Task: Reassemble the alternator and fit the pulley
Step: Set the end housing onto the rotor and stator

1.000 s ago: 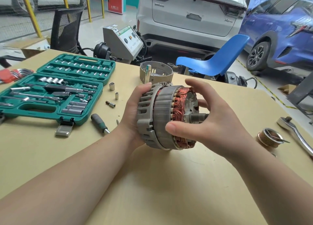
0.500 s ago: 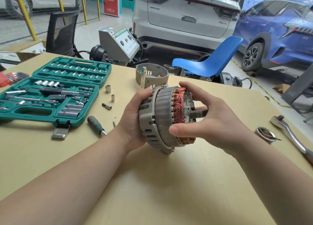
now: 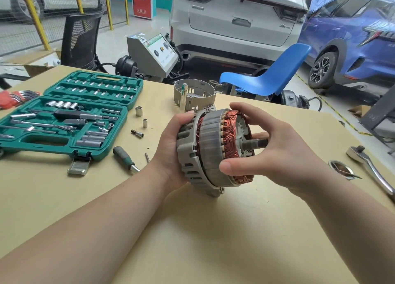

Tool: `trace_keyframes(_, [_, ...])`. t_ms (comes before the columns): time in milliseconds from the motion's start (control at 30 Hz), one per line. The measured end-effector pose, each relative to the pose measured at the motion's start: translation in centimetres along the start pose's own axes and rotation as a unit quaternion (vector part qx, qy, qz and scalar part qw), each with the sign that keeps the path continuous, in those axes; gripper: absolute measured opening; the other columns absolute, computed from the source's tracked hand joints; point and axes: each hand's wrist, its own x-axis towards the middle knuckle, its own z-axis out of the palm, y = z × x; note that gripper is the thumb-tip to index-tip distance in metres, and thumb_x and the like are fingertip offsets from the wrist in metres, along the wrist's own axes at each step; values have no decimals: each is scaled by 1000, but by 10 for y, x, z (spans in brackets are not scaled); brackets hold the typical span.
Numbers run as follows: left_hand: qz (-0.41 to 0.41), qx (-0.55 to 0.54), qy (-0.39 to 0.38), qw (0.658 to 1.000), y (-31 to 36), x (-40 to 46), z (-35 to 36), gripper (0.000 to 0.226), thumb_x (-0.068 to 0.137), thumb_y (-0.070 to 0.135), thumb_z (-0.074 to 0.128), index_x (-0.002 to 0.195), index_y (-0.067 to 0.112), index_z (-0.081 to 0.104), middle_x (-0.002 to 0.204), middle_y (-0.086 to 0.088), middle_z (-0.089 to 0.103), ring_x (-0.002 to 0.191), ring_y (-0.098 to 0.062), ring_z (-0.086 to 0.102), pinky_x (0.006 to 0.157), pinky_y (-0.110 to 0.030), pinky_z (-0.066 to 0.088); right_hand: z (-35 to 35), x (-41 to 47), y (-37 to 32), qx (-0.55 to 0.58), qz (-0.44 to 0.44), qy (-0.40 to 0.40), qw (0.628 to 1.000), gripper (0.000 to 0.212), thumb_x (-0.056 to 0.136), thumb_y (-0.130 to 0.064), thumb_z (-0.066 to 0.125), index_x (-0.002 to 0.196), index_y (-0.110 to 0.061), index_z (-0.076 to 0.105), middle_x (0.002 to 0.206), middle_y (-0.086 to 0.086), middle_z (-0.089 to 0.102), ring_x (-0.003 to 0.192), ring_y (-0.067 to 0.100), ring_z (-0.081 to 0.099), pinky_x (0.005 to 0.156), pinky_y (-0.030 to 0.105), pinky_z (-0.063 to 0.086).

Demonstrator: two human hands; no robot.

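1. The left hand (image 3: 171, 153) cups the grey housing end of the alternator (image 3: 210, 149), with its thumb curled over the top rim.
2. The right hand (image 3: 273, 155) grips the other end: the thumb presses on the stator ring, and the fingers curl over the copper windings near the threaded shaft (image 3: 255, 144), which points to the right.
3. The alternator is held on its side, above the middle of the counter (image 3: 192, 241); I cannot tell if its lower lug touches the surface.
4. The other housing half (image 3: 193, 95) stands near the far edge of the counter, behind the hands.
5. The pulley (image 3: 341, 169) lies near the right edge, just beside a ratchet wrench (image 3: 372, 168).
6. An open green socket case (image 3: 70, 117) is at the left side, with loose sockets (image 3: 139, 111) and a screwdriver (image 3: 125, 158) between it and the left hand.
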Motion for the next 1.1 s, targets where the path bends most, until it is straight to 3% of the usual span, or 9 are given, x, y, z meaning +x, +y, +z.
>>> trace_keyframes(100, [-4, 3, 10, 1000, 1, 1, -2, 37, 90, 52, 70, 101, 17, 78, 96, -4, 78, 91, -25, 74, 84, -38, 60, -2, 0, 2, -10, -3, -6, 1000, 98, 45, -42, 99, 133, -59, 59, 118, -28, 68, 98, 1, 70, 65, 23, 61])
trace_keyframes(200, [-10, 8, 13, 1000, 1, 4, -2, 37, 91, 52, 69, 101, 18, 77, 97, -4, 77, 93, -26, 72, 87, -39, 58, -6, -2, 4, -49, -25, -18, 998, 104, 48, -40, 101, 139, -58, 54, 130, -17, 64, 114, 5, 65, 80, 28, 62])
trace_keyframes(333, [-22, -6, 7, 1000, -2, 6, -4, 42, 88, 53, 72, 108, 16, 77, 105, -9, 75, 98, -29, 71, 92, -42, 58, -10, -5, 6, -140, -103, -57, 983, 104, 55, -33, 99, 146, -49, 51, 149, -17, 46, 139, 9, 48, 93, 15, 53])
trace_keyframes(467, [-20, -7, -13, 1000, -1, 3, -5, 37, 89, 51, 72, 100, 16, 81, 97, -5, 80, 90, -25, 76, 82, -38, 62, -14, -4, 10, -159, -129, -85, 975, 107, 58, -28, 100, 149, -49, 48, 155, -15, 38, 145, 12, 43, 95, 14, 51])
trace_keyframes(667, [-13, 6, 3, 1000, -1, 3, -4, 43, 87, 54, 73, 107, 17, 82, 103, -7, 80, 95, -27, 76, 85, -39, 62, -22, 2, 14, -220, -189, -129, 948, 108, 65, -24, 100, 155, -41, 43, 167, -9, 26, 154, 21, 30, 103, 27, 52])
trace_keyframes(767, [-8, 10, 22, 1000, -1, 2, -4, 41, 87, 53, 73, 105, 17, 81, 102, -6, 79, 93, -27, 76, 84, -39, 62, -24, 5, 18, -210, -189, -133, 950, 116, 68, -24, 98, 161, -42, 32, 169, -10, 23, 156, 20, 27, 107, 21, 47])
trace_keyframes(867, [-6, 22, 35, 999, 0, 1, -2, 42, 87, 54, 70, 107, 18, 78, 103, -6, 77, 94, -27, 74, 85, -40, 62, -20, 2, 23, -144, -173, -108, 968, 116, 73, -31, 95, 164, -40, 24, 169, -12, 26, 156, 15, 27, 105, 12, 43])
trace_keyframes(967, [-4, 28, 47, 998, 0, 0, 0, 40, 91, 55, 65, 103, 19, 77, 98, -4, 76, 89, -25, 74, 81, -38, 62, -3, -5, 28, -31, -106, -24, 994, 105, 71, -51, 90, 159, -46, 33, 160, -20, 40, 145, 1, 42, 97, 13, 49])
trace_keyframes(1100, [6, 27, 42, 999, -1, -2, 3, 35, 87, 52, 66, 92, 21, 82, 88, 0, 79, 81, -21, 76, 74, -34, 63, 22, -4, 21, 100, 22, 155, 983, 57, 82, -68, 69, 133, -43, 65, 128, -23, 68, 114, -6, 65, 79, 9, 54])
